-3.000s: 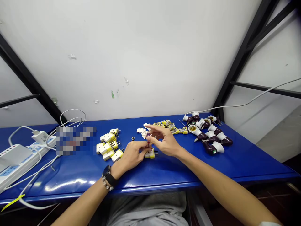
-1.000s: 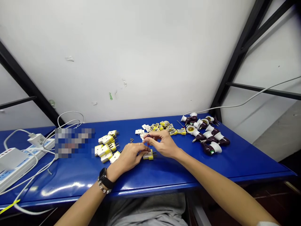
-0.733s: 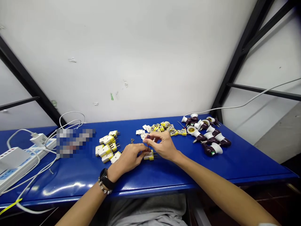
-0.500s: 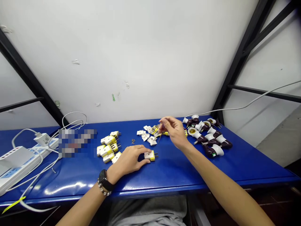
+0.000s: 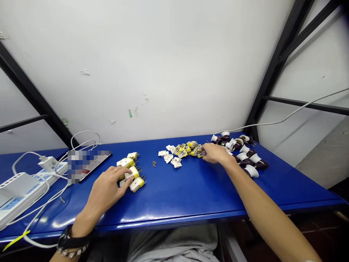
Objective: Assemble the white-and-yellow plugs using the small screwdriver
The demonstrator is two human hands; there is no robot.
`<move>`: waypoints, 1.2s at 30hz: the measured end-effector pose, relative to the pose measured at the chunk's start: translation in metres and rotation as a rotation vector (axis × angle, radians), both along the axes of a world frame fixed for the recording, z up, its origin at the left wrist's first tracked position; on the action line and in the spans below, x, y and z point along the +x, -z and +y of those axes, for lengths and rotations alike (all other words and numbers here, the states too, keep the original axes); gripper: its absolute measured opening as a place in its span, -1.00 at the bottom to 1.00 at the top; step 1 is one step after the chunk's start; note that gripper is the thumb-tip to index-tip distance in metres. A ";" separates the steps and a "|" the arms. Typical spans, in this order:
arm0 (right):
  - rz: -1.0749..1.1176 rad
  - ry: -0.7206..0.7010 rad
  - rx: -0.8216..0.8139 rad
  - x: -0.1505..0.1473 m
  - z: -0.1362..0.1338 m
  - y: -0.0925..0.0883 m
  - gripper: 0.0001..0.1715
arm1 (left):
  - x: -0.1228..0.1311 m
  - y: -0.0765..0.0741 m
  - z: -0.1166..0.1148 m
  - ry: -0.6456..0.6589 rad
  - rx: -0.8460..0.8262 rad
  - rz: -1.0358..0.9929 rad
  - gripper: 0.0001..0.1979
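My left hand [image 5: 107, 183] is at the pile of assembled white-and-yellow plugs, thumb and fingers closed on one plug [image 5: 132, 172] whose metal pins point right. Another plug [image 5: 137, 184] lies just in front of it. My right hand [image 5: 218, 153] reaches to the right end of a heap of opened yellow plug halves [image 5: 182, 152]. Its fingers are bent around a thin screwdriver, mostly hidden by the hand; a bit of purplish handle shows at the fingertips. Loose white plug covers [image 5: 176, 162] lie left of that heap, and small screws [image 5: 154, 163] lie between the two groups.
Dark purple and white bulb sockets [image 5: 247, 160] crowd the right side, close to my right forearm. On the left are a tablet-like device [image 5: 95, 166], a white power strip [image 5: 32, 185] and loose white cables. A white wall [image 5: 174, 72] closes the back.
My left hand has moved left with the plug from the middle of the table to the pile. My right hand has gone right and down to the opened plug halves.
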State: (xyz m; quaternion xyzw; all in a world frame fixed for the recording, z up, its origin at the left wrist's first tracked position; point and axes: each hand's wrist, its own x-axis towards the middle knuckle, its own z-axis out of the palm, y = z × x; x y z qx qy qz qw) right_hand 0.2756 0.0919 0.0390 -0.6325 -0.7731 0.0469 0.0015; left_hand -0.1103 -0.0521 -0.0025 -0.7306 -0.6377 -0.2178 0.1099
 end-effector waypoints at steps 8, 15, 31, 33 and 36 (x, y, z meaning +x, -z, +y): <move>0.062 -0.099 -0.096 -0.001 -0.006 -0.001 -0.53 | 0.042 0.000 0.013 0.175 0.092 0.023 -0.76; 0.256 -0.435 -0.324 -0.005 -0.007 -0.001 -0.69 | 0.122 -0.007 0.046 0.365 -0.104 0.158 -0.64; 0.427 -0.594 -0.254 -0.037 -0.018 0.022 -0.51 | 0.119 0.001 0.052 0.537 -0.152 -0.291 -0.82; 0.505 -0.639 -0.294 -0.044 -0.021 0.026 -0.60 | 0.118 0.003 0.049 0.586 -0.184 -0.333 -0.81; 0.631 -0.687 -0.344 -0.055 -0.027 0.032 -0.63 | 0.117 0.005 0.042 0.625 -0.213 -0.349 -0.79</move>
